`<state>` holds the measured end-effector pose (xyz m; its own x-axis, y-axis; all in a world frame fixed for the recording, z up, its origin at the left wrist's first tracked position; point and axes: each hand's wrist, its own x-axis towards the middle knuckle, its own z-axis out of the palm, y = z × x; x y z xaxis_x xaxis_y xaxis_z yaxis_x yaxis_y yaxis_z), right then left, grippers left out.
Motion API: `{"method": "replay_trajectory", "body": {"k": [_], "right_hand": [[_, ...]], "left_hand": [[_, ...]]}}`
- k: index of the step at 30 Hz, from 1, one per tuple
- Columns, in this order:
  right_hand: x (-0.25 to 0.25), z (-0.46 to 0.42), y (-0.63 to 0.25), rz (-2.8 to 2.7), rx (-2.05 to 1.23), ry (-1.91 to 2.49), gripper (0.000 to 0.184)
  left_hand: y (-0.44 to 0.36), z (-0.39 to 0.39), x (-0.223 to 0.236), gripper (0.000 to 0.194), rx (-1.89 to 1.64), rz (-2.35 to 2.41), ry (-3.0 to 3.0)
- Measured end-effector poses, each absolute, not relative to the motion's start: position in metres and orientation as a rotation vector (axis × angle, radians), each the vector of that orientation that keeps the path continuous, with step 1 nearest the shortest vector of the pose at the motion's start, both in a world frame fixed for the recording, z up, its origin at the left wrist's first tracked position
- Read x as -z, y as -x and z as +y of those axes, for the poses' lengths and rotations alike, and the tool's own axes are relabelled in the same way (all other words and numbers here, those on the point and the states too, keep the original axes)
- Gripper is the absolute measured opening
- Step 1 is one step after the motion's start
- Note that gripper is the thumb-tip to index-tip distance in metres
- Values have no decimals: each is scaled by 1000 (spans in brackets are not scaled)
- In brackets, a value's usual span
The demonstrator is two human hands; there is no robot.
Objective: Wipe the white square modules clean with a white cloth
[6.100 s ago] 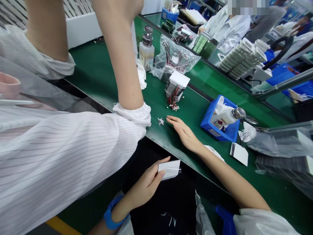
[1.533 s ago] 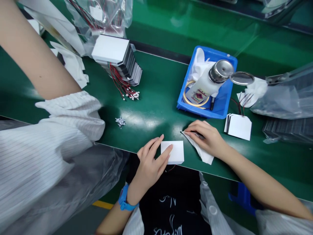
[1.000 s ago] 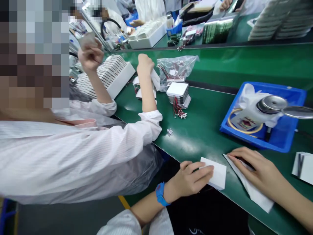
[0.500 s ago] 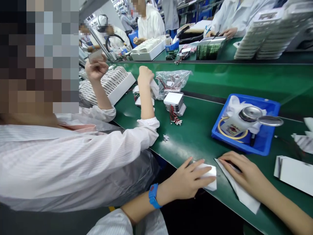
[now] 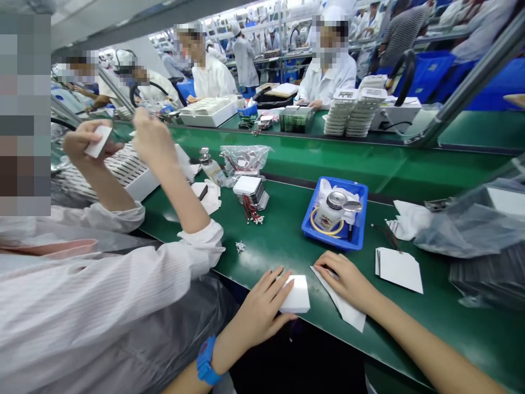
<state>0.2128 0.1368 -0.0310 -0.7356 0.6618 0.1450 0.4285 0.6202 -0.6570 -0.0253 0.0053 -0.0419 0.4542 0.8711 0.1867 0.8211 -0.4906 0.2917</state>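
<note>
My left hand (image 5: pixel 266 306), with a blue wristband, lies with spread fingers over the near side of a white block-shaped piece (image 5: pixel 299 293) at the table's front edge. Whether the piece is one block or a stack I cannot tell. To its right, my right hand (image 5: pixel 344 276) has its fingers closed on the far end of a white cloth or paper wipe (image 5: pixel 350 316), which lies flat on the green table (image 5: pixel 270 260). Right of that hand rest several flat white packs (image 5: pixel 398 271) with thin dark wires at their far edge.
A blue tray (image 5: pixel 305 232) holds a pump bottle (image 5: pixel 328 214). Left of it stand stacked packs with red wires (image 5: pixel 249 189) and small white bits (image 5: pixel 240 247). A plastic bag (image 5: pixel 463 224) lies at right. A co-worker's sleeve (image 5: pixel 164 268) and hands (image 5: pixel 153 139) are at left.
The view has swung right and up, so everything sits further left and smaller. My left hand has drawn back a little on the white block. The co-worker's hands have come closer together.
</note>
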Motion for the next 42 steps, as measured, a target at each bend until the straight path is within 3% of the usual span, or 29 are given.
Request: {"method": "replay_trajectory", "body": {"k": [5,9,14,21,24,28,31,35,42], "right_hand": [[30,136,-212,-2445,-840,877,21],[30,135,-212,-2442,-822,878,23],[29,134,-213,-2441,-811,863,25],[32,135,-214,-2450,-824,866,25],[30,134,-214,-2449,-818,873,24],[28,133,-214,-2462,-808,885,22],[30,133,-215,-2482,-786,881,22],[28,133,-214,-2529,-654,841,25],[12,118,-231,-2500,-114,716,25]], "left_hand": [[47,25,27,54,-439,1371,-2463],[57,57,12,33,-606,1400,-2274],[62,114,7,46,-836,1762,-2055],[58,203,3,36,-929,1945,-2069],[53,226,5,31,-853,1850,-2222],[51,229,22,51,-672,1756,-2375],[54,223,37,54,-607,1770,-2428],[52,217,50,41,-579,1768,-2480],[51,218,57,35,-680,1764,-2508]]}}
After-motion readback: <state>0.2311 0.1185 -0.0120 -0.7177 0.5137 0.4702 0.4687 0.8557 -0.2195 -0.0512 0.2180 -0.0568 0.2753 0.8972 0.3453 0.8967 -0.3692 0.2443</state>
